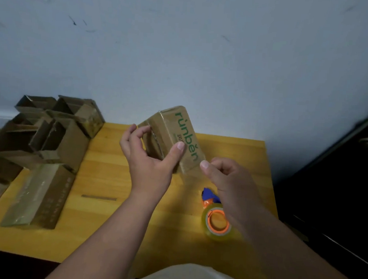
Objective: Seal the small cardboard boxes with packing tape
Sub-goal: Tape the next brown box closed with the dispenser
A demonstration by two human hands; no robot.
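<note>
Pale blue-grey wall [184,53] behind, yellow wooden tabletop [103,177] pushed up against it, dark furniture [337,181] on the right. Pile of open cardboard boxes [50,131] stacked at the far left of the tabletop; one flat taped box [37,195] lies nearer, left side. The box in work [178,139], brown with green "runben" lettering, is held tilted over the tabletop centre, printed face up and to the right. Left hand [149,158] grips it from the near left, thumb on the printed face, fingers [134,132] curled over the far left edge. Right hand [226,178] sits just right of the box's lower corner, thumb and fingers pinched together; can't tell whether there's clear tape between them. Tape roll [218,225] with orange core lies on the tabletop near right, partly under the right wrist, blue-orange cutter part [208,197] just beyond it. Thin cardboard strip [98,197] lies flat at near centre.
</note>
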